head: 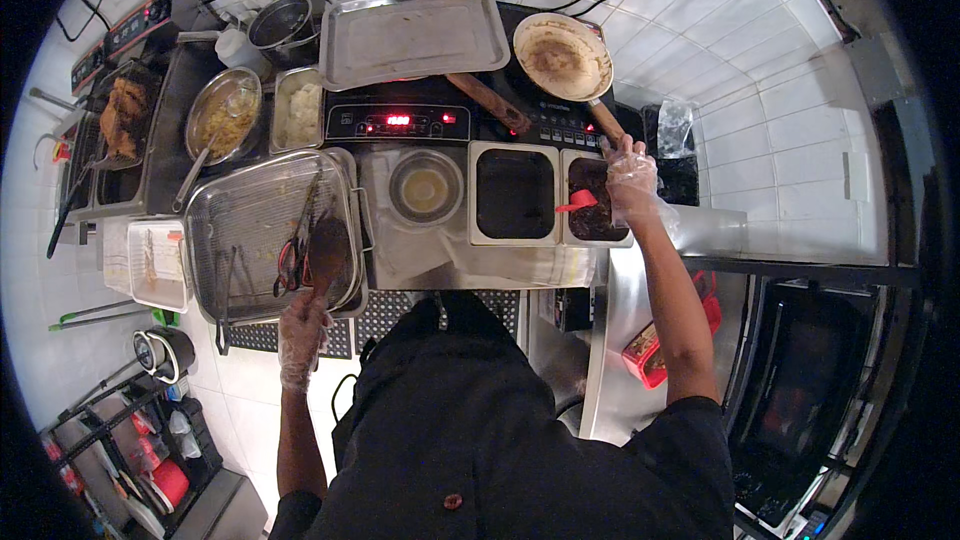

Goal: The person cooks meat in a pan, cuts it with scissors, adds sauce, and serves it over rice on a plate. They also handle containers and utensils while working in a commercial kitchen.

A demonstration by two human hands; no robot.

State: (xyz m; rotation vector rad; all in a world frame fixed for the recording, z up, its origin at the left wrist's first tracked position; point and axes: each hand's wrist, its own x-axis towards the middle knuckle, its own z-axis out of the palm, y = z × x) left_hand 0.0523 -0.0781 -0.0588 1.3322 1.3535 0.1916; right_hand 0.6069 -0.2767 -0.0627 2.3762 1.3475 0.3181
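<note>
My left hand [303, 326], in a clear plastic glove, grips the handle of a dark spatula or spoon [328, 246] over a wire-mesh basket tray [262, 300]. Kitchen scissors [292, 259] and tongs [223, 292] lie in that basket. My right hand [631, 169], also gloved, is closed around the wooden handle of a frying pan [562, 58] with brown residue, at the right of the induction hob [559, 116]. Below that hand, a steel container of dark sauce [585, 229] holds a red scoop [577, 201]. A second container [514, 195] stands left of it.
A steel tray [412, 37] and a wooden utensil [491, 103] lie on the hob. A metal bowl of liquid [425, 187] stands mid-counter. Farther left are a bowl of yellow food [223, 116], a pale-food container [300, 112] and a fryer basket with fried food [122, 116].
</note>
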